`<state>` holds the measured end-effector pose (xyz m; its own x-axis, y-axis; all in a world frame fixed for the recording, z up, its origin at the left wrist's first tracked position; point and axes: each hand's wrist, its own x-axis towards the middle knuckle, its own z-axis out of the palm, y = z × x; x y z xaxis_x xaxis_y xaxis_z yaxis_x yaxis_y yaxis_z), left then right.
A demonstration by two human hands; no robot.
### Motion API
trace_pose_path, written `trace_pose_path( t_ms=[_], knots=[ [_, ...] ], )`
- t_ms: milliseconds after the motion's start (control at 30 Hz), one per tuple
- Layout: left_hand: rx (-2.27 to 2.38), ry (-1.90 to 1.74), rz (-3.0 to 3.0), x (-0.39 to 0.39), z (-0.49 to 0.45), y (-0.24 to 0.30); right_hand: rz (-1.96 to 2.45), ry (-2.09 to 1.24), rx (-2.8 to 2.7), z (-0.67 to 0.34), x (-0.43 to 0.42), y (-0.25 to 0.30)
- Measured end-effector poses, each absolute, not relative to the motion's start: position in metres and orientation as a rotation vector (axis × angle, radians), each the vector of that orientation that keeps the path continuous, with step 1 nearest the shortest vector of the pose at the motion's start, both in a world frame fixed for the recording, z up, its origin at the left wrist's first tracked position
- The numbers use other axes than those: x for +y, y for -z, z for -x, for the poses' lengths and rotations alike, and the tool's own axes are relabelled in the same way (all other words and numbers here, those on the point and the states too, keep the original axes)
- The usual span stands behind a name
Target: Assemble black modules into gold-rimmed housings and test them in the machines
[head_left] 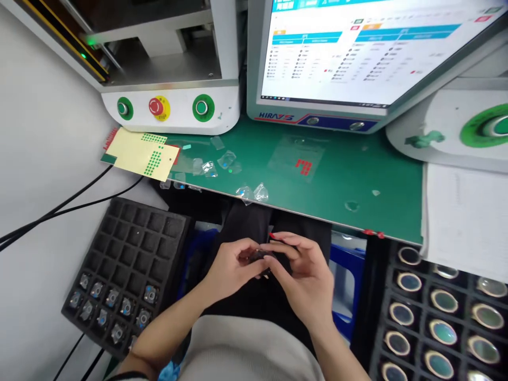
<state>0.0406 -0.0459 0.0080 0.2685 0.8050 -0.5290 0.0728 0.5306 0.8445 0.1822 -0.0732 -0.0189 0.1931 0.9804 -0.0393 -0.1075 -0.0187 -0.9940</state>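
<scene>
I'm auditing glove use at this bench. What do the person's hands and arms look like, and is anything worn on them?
Both the left hand and the right hand are bare: no gloves, rings or watch show. Both forearms are uncovered as far as the frame reaches; only a thin dark edge, perhaps a sleeve cuff, crosses the left forearm at the bottom border.

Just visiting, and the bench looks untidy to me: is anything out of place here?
Crumpled clear film scraps lie scattered across the green mat, some at its front edge. The yellow sticker sheet sits askew, overhanging the mat's left corner. Nothing looks broken.
</scene>
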Motion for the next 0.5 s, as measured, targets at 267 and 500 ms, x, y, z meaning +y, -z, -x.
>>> trace_pose_path(
  t_ms=[267, 500],
  knots=[
    [1.267, -0.601, -0.983, -0.047, -0.036, -0.008, 1.147, -0.949, -1.157, -0.179, -0.078, 0.009],
    [1.307, -0.719, -0.979, -0.054, -0.027, 0.006, 1.006, -0.97, -1.223, -0.185, -0.093, 0.0]
  ],
)
